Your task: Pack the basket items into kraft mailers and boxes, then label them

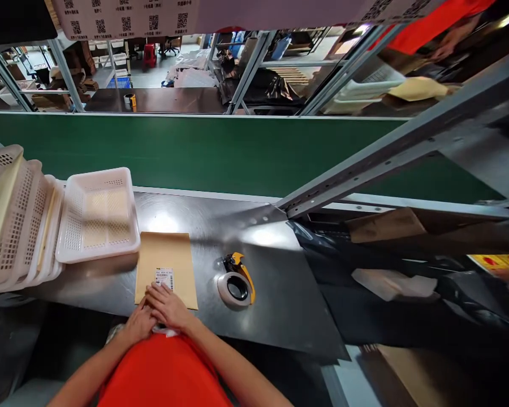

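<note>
A brown kraft envelope lies flat on the metal bench, bearing a white printed label. At the envelope's near edge, just below the label, my two hands rest together. My right hand lies partly over the left with its fingers stretched out, holding nothing I can see. Beneath it, my left hand shows outstretched fingers whose tips are partly covered. To the right stands a tape dispenser with a yellow handle and a roll of tape, apart from both hands.
A white perforated basket sits behind and left of the envelope, beside several stacked baskets. Beyond the bench runs a green conveyor belt. A metal strut slants across the right, above dark bags and cardboard.
</note>
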A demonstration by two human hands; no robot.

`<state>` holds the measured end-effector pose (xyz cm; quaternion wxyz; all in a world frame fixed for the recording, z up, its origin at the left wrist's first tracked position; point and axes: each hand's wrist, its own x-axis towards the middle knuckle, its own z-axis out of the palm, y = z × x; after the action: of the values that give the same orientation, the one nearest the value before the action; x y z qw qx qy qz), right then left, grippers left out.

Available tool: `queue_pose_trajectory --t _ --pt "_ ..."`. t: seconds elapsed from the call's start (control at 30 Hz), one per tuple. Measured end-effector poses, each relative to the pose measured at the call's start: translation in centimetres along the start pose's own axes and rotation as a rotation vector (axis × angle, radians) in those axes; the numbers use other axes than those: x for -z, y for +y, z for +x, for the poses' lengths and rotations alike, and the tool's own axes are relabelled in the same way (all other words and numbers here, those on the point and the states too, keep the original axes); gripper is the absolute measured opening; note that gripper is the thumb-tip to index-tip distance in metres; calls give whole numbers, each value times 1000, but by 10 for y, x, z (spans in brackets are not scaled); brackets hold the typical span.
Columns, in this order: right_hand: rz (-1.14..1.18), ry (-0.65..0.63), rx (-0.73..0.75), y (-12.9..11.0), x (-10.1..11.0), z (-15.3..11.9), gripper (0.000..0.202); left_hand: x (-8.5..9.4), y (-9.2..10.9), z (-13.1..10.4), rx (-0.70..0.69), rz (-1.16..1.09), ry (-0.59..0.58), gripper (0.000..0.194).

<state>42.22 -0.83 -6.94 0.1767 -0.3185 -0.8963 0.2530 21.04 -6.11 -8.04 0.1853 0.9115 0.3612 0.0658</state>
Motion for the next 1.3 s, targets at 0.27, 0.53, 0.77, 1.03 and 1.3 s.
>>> queue_pose_trajectory --t 0.27,0.53,0.77,1.03,1.3 --pt "-27 -272 29 63 53 48 67 6 0 1 14 -19 -50 28" --pt "-115 264 -832 81 41 24 70 -14 -10 2 -16 -11 -2 28" --pt "-83 447 -843 38 0 -42 59 31 -17 34 167 -306 117 33" --pt "-92 133 -444 34 53 46 29 34 -25 31 16 -175 71 24" --pt "-132 -53 -429 35 56 75 18 18 -21 23 72 -189 66 24"
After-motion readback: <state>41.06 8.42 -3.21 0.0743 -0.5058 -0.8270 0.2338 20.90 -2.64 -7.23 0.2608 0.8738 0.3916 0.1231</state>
